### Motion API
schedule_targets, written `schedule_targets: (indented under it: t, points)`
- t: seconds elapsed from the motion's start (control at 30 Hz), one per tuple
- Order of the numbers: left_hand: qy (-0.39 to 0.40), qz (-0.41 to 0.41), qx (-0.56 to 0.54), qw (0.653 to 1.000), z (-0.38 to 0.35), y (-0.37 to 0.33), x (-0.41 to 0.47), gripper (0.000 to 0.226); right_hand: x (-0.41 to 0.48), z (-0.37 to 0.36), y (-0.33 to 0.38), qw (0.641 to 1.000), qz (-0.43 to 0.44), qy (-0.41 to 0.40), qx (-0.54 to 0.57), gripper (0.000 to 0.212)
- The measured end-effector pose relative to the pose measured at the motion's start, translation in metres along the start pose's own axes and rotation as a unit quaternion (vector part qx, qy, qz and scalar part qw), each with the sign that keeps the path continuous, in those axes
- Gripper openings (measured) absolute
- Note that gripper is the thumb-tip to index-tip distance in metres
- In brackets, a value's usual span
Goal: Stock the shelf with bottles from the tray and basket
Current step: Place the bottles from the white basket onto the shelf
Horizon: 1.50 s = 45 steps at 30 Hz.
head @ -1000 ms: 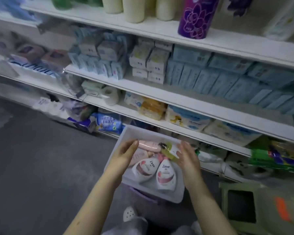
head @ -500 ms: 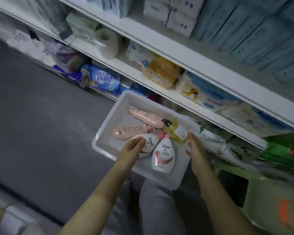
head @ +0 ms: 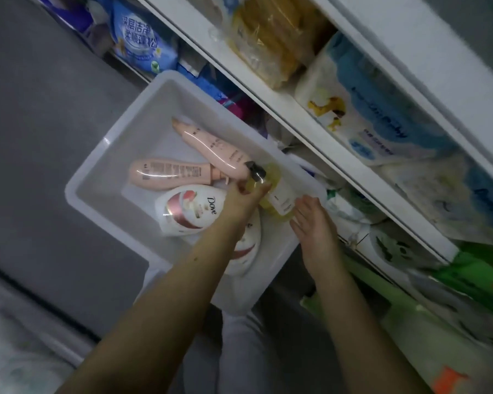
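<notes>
A shop shelf, packed with wrapped goods, runs along the right. Beside it sits a white tray holding five bottles, none yet lifted clear. Two white Dove bottles lie toward the tray's near edge, one label-up and one partly under the left forearm. Two pink bottles lie crossed at the tray's middle. A yellow pump bottle rests against the edge nearest the shelf. The person's left hand has its fingers curled round the yellow bottle's neck, just below the black pump. The right hand is spread flat, fingers straight, at the bottle's base; whether it touches cannot be told. The stocking of this tray appears barely begun, with all five bottles left to shelve. No basket can be made out.
</notes>
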<state>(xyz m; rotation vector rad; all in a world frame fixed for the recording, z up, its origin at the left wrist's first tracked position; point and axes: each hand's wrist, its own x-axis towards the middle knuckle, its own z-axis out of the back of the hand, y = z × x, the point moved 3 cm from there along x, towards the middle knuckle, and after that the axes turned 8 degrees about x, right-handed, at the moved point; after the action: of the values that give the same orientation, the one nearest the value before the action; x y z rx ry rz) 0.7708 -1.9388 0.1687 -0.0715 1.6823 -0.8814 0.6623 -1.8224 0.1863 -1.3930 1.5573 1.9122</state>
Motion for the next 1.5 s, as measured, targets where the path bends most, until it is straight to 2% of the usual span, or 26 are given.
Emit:
schedule_targets:
  t: [0.1,0.13,0.23,0.27,0.3,0.37,0.43,0.47,0.53,0.63,0.67,0.77,0.87,0.93,1.03,1.17,1.27,1.3,1.37,1.43,1.5]
  points:
    - [-0.048,0.010,-0.035,0.998,-0.012,0.006,0.010,0.048,0.002,0.005,0.000,0.999,-0.014,0.034,0.016,0.041]
    - [-0.065,0.017,-0.045,0.997,-0.017,0.005,0.012,0.053,0.003,0.006,0.000,0.999,-0.016,0.041,0.019,0.046]
    - [-0.139,0.040,-0.036,0.989,-0.028,0.007,0.020,0.113,0.002,0.009,0.001,0.999,-0.001,0.050,0.009,0.038]
    - [-0.159,0.043,-0.032,0.986,-0.029,0.011,0.026,0.120,0.001,0.010,0.001,0.998,0.001,0.055,0.012,0.034]
    - [-0.168,0.042,-0.029,0.985,-0.030,0.012,0.029,0.116,0.000,0.010,0.001,0.998,0.002,0.062,0.016,0.032]
    - [-0.165,0.033,-0.021,0.986,-0.031,0.005,0.020,0.090,-0.002,0.012,0.002,0.997,0.008,0.077,0.014,0.036]
    - [-0.152,0.013,-0.002,0.988,-0.028,0.006,0.011,0.066,-0.006,0.014,0.003,0.995,0.018,0.097,-0.002,0.052]
    - [-0.145,0.000,0.004,0.989,-0.026,0.007,0.008,0.061,-0.008,0.014,0.004,0.994,0.024,0.106,-0.011,0.057]
    - [-0.132,-0.030,0.012,0.991,-0.017,0.005,-0.003,0.059,-0.015,0.014,0.008,0.992,0.042,0.113,-0.029,0.061]
    - [-0.100,-0.050,0.021,0.994,0.004,-0.010,-0.031,0.056,-0.031,0.009,0.015,0.990,0.074,0.104,-0.054,0.048]
    - [-0.085,-0.052,0.014,0.995,0.014,-0.016,-0.040,0.060,-0.040,0.005,0.019,0.988,0.088,0.104,-0.069,0.048]
    - [-0.028,-0.070,0.024,0.997,0.044,-0.046,-0.080,0.072,-0.079,-0.015,0.032,0.982,0.120,0.111,-0.091,0.069]
    - [0.038,-0.114,0.070,0.990,0.073,-0.086,-0.133,0.063,-0.129,-0.039,0.050,0.980,0.140,0.130,-0.053,0.062]
    - [0.076,-0.163,0.112,0.977,0.086,-0.111,-0.169,0.063,-0.165,-0.054,0.059,0.976,0.158,0.144,-0.035,0.070]
    - [0.099,-0.226,0.145,0.958,0.092,-0.146,-0.219,0.077,-0.224,-0.072,0.069,0.965,0.198,0.171,-0.001,0.069]
    - [0.118,-0.313,0.165,0.928,0.089,-0.191,-0.284,0.063,-0.299,-0.084,0.080,0.943,0.268,0.191,0.040,0.084]
    - [0.132,-0.363,0.192,0.902,0.083,-0.213,-0.325,0.069,-0.344,-0.084,0.094,0.929,0.321,0.177,0.046,0.093]
    - [0.142,-0.378,0.197,0.893,0.079,-0.218,-0.337,0.072,-0.357,-0.083,0.098,0.926,0.334,0.170,0.042,0.092]
    - [0.162,-0.407,0.211,0.874,0.071,-0.226,-0.363,0.077,-0.381,-0.078,0.106,0.919,0.364,0.143,0.044,0.075]
    - [0.194,-0.432,0.210,0.856,0.059,-0.233,-0.386,0.072,-0.403,-0.069,0.113,0.908,0.398,0.116,0.064,0.064]
    - [0.243,-0.433,0.195,0.846,0.045,-0.239,-0.405,0.066,-0.421,-0.056,0.119,0.894,0.429,0.084,0.096,0.073]
